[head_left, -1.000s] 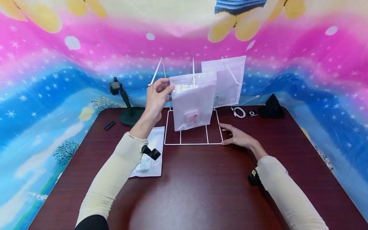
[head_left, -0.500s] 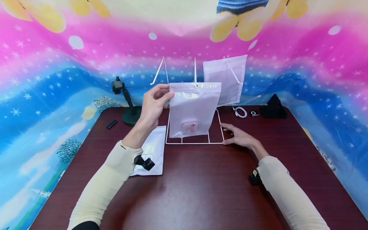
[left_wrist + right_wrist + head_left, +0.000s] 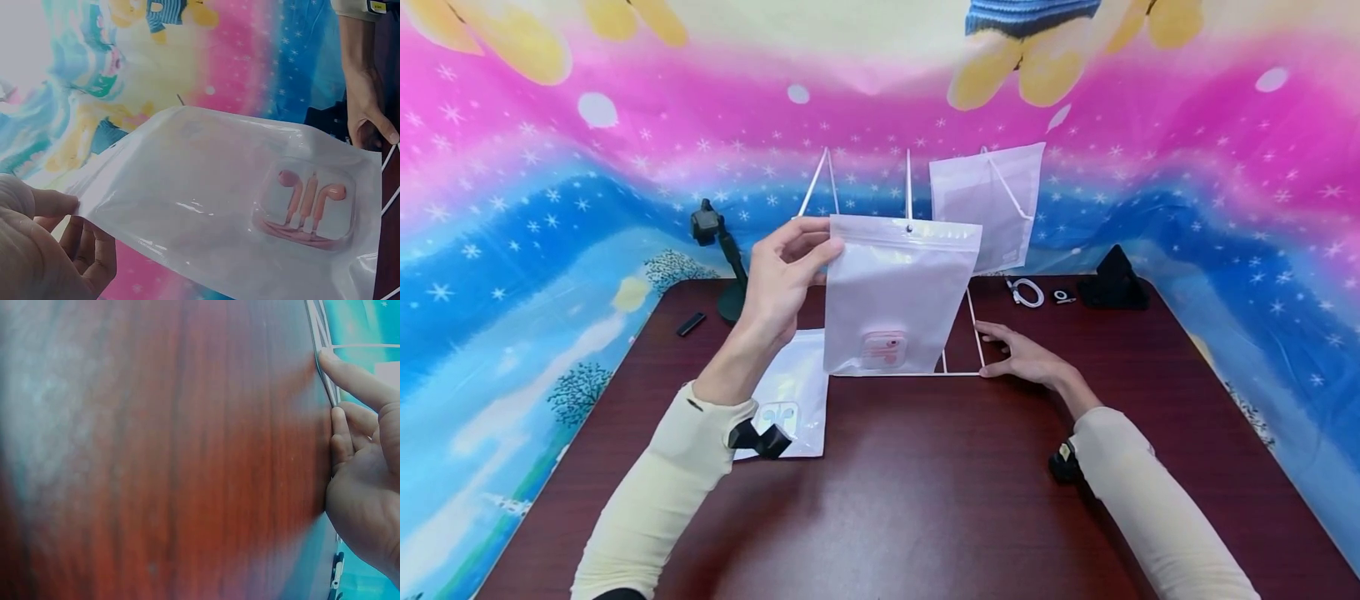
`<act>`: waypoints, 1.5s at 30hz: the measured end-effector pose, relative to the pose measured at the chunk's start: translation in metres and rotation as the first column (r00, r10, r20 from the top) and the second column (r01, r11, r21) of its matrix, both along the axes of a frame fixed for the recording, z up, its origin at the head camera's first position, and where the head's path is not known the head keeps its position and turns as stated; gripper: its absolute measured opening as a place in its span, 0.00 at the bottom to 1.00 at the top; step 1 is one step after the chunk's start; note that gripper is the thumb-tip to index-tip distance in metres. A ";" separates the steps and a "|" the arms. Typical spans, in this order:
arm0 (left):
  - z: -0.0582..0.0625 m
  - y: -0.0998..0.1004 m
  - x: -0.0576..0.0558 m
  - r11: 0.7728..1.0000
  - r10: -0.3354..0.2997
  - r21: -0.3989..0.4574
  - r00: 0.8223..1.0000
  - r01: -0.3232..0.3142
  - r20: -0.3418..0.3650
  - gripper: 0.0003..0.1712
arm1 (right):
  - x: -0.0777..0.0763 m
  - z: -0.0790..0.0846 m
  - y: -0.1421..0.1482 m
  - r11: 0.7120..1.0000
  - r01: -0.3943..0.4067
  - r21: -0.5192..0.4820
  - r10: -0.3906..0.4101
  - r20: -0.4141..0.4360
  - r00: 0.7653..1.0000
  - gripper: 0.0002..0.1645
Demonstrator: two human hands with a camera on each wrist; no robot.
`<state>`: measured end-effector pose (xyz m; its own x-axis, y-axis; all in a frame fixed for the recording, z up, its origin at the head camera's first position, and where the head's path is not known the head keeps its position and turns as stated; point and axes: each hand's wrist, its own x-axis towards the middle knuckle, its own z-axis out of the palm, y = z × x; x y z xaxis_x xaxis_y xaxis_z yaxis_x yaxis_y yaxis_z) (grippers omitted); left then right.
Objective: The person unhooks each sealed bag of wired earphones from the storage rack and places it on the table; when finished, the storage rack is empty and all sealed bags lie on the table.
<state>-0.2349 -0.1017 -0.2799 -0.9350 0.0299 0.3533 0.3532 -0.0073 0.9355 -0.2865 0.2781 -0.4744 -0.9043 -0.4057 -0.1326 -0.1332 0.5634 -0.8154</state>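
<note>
In the head view my left hand [image 3: 782, 283] pinches the upper left edge of a white zip-lock bag [image 3: 895, 283] between thumb and fingers. The bag hangs upright in front of a white wire display rack [image 3: 962, 374], its punched top just below the tip of the middle prong. A clear case of pink wired earphones [image 3: 306, 203] shows through the bag in the left wrist view. My right hand [image 3: 1022, 357] rests on the table, thumb and fingertips spread against the right side of the rack's base; the right wrist view shows those fingertips [image 3: 328, 357] at the wire.
Another white bag [image 3: 988, 208] hangs from the rack's right prong. A further bag with earphones [image 3: 805, 392] lies left on the table. Behind stand a black camera stand [image 3: 726, 250], a coiled white cable [image 3: 1026, 292] and a black stand [image 3: 1112, 283].
My left hand has drawn the bag toward me, down and slightly left, away from the middle prong. The right hand has stayed at the rack's base.
</note>
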 end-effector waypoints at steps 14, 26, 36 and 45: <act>0.002 -0.044 0.023 1.000 0.030 -0.003 0.997 -0.031 -0.067 0.11 | -0.002 0.002 0.002 1.000 -0.001 0.016 0.001 -0.008 1.000 0.55; -0.004 -0.106 0.046 0.988 0.010 0.154 0.998 -0.001 -0.057 0.10 | -0.002 -0.005 0.002 1.000 -0.010 0.003 0.010 -0.008 1.000 0.55; -0.012 -0.158 0.061 0.973 0.066 0.226 0.996 -0.051 -0.061 0.13 | 0.000 -0.002 0.002 1.000 -0.005 0.012 0.006 -0.013 1.000 0.54; -0.025 -0.207 0.079 0.934 0.126 0.337 0.992 -0.117 -0.004 0.16 | 0.000 -0.003 0.000 1.000 -0.004 0.000 0.004 -0.007 1.000 0.55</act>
<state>-0.1560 -0.3087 -0.3048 -0.9148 -0.2078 0.3462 0.3943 -0.2751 0.8768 -0.2860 0.2785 -0.4778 -0.9037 -0.4091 -0.1265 -0.1408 0.5629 -0.8145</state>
